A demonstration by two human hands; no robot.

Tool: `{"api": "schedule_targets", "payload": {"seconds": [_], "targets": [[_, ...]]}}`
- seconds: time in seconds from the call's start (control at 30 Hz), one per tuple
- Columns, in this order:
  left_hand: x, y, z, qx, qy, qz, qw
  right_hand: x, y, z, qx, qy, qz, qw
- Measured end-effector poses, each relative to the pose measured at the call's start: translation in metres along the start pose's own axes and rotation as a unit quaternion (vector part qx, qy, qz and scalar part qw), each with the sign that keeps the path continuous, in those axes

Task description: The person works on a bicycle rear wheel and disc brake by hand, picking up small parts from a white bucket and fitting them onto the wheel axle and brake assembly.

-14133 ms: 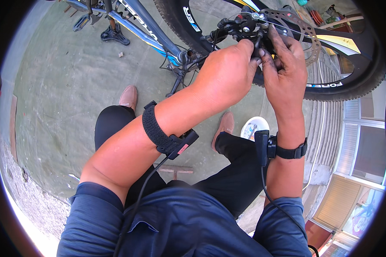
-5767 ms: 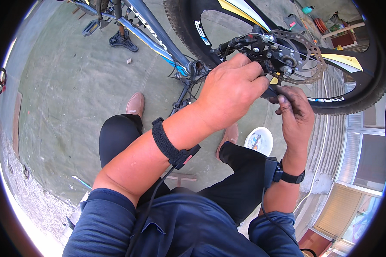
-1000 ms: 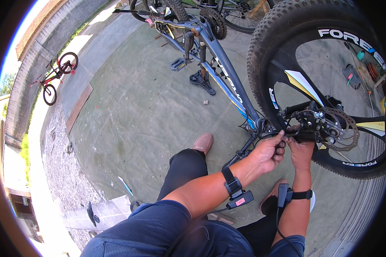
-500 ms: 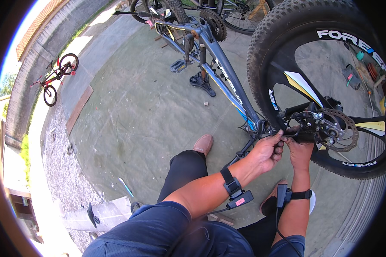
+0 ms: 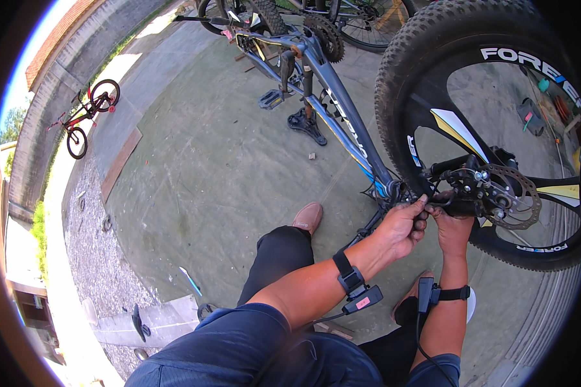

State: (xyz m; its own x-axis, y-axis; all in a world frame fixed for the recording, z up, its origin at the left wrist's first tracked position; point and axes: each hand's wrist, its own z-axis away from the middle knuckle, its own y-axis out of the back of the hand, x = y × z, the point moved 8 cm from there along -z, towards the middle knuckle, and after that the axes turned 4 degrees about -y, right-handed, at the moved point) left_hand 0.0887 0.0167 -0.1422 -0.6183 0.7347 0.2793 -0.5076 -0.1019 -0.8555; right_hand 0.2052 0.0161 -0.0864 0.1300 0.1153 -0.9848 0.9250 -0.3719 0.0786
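Observation:
A blue-grey mountain bike frame (image 5: 342, 106) slants across the view, its fat-tyred front wheel (image 5: 394, 84) rising at the right. Beside the wheel's disc rotor (image 5: 529, 200) sits the brake caliper and fork end (image 5: 474, 177). My left hand (image 5: 403, 226) is closed in a pinch, thumb up, next to the lower end of the frame. Touching it from the right, my right hand (image 5: 453, 229) has its fingers closed too. Between their fingertips runs what looks like a thin black cable, mostly hidden by the fingers.
A floor stand (image 5: 306, 126) props the frame. More bicycles stand behind, and a small red and black bike (image 5: 81, 116) is at far left. A wooden plank (image 5: 121, 166), a blue-handled tool (image 5: 190, 282) and a black part (image 5: 139, 324) lie on the ground. Tools lie beyond the wheel.
The view has shifted very slightly. Both hands keep the same pinch at the same place, and the bike has not visibly moved.

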Motion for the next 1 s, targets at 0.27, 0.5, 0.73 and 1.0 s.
{"api": "schedule_targets", "payload": {"seconds": [0.27, 0.5, 0.73, 1.0], "targets": [[0.002, 0.002, -0.004, -0.022, -0.011, -0.020, 1.000, -0.002, 0.001, 0.000, 0.004, -0.007, 0.012, 1.000], [0.005, 0.004, -0.006, -0.009, -0.021, -0.019, 1.000, -0.004, 0.001, 0.000, -0.014, 0.008, 0.049, 0.999], [0.013, 0.000, -0.001, -0.010, -0.041, -0.040, 0.998, -0.008, 0.000, 0.001, -0.002, 0.004, 0.037, 0.999], [0.016, 0.001, 0.002, 0.031, -0.058, -0.054, 0.996, -0.006, 0.003, 0.003, 0.008, -0.003, 0.038, 0.999]]}}
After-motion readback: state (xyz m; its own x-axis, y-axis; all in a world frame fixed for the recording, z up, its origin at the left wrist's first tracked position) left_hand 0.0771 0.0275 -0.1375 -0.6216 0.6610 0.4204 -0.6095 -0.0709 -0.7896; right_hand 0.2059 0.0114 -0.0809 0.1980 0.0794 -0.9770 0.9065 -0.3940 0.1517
